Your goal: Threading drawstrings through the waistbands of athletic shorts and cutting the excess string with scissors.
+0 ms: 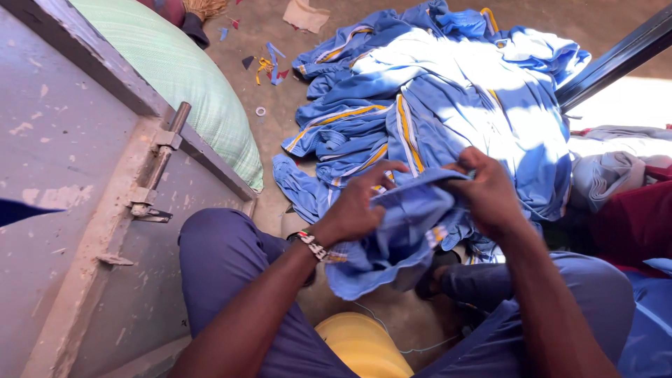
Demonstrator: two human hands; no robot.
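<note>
My left hand (357, 203) and my right hand (488, 190) both grip a light blue garment (399, 234) held over my lap. The fingers pinch its upper edge, the left hand at its left side, the right hand at its right. A beaded band sits on my left wrist. Just beyond the hands lies a large pile of blue garments with yellow and white stripes (434, 98) on the dirt floor. My knees in dark blue trousers (224, 259) frame the held cloth.
A grey metal door with a bolt (157, 164) stands at my left. A pale green sack (189, 77) leans behind it. A yellow rounded object (364, 346) sits between my legs. Grey and maroon cloth (616, 189) lies at the right. Scraps litter the floor (269, 66).
</note>
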